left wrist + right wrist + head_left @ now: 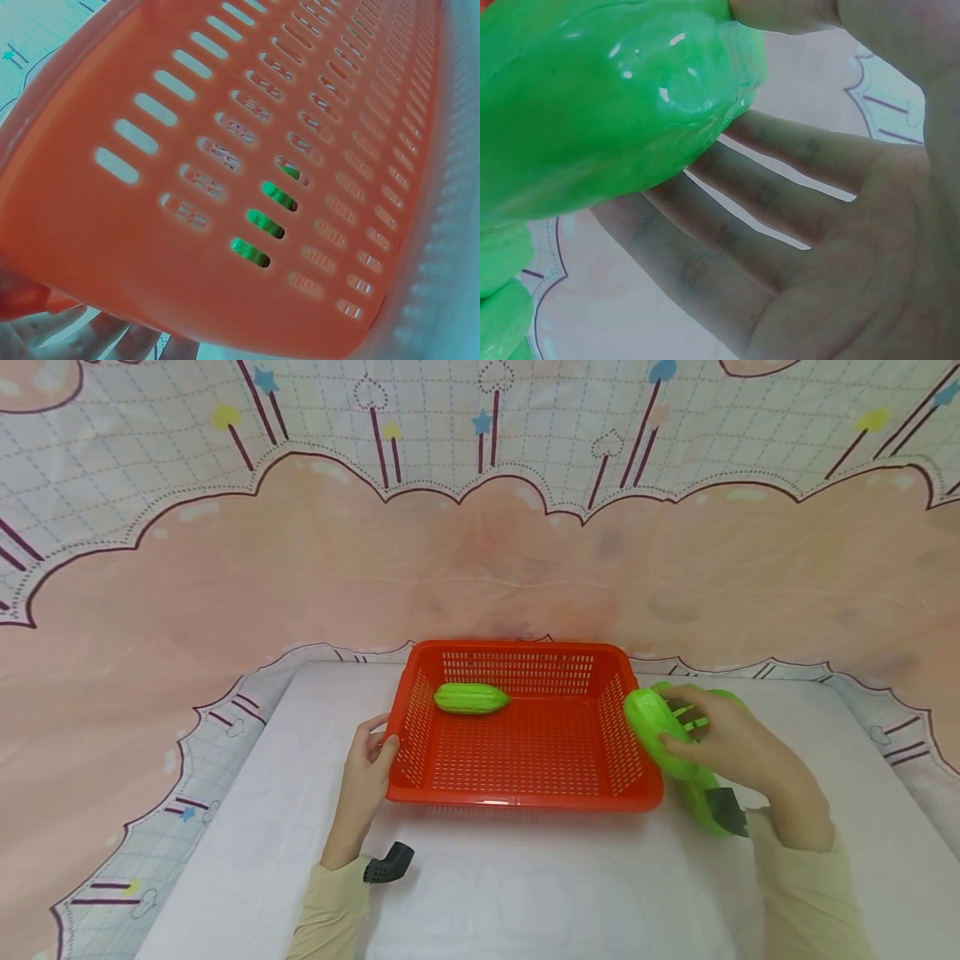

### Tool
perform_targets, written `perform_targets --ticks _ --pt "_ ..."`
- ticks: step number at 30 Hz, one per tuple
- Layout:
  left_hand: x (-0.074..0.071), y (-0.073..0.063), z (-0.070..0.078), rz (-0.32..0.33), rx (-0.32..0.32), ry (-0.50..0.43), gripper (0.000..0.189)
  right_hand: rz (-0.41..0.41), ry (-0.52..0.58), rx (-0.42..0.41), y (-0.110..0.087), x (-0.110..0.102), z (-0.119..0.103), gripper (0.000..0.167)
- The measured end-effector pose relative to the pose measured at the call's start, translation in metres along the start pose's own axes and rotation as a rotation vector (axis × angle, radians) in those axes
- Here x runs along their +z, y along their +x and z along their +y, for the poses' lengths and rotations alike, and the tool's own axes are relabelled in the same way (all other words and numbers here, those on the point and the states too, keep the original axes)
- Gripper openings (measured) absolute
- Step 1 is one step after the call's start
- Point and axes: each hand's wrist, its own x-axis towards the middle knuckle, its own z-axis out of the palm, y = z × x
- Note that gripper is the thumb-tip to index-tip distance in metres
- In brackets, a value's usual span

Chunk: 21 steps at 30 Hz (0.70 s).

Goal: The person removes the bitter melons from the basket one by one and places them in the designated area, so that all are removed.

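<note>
A red plastic basket [517, 806] with slotted walls stands on the table. My left hand [366, 777] grips its left rim, thumb on the near side; in the left wrist view the fingers [97, 337] show below the basket wall [90, 225]. Inside, toward the back left, lies a ridged green gourd [471, 698]. Beside the basket's right rim, my right hand [727, 739] holds a glossy, smooth green vegetable [648, 718] between thumb and fingers. The right wrist view shows this vegetable [607, 105] close up, its exact kind unclear.
More green vegetables [701, 810] lie on the table right of the basket, partly hidden behind my right hand and wrist. A white cloth covers the table [525, 893]. A patterned pink and white curtain [480, 560] hangs behind it.
</note>
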Motion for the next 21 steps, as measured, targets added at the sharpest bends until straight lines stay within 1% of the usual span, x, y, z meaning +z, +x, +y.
perform_targets --ticks 6,13,21 --pt "0.000 0.000 -0.001 0.000 -0.003 -0.010 0.047 -0.017 -0.001 0.036 -0.003 -0.002 0.007 0.056" --pt "0.000 0.000 0.000 0.002 -0.002 -0.009 0.045 -0.029 -0.014 0.118 -0.011 -0.003 0.016 0.059" --pt "0.001 0.000 0.000 0.005 -0.006 0.003 0.046 -0.052 -0.031 0.175 -0.016 -0.006 0.028 0.059"
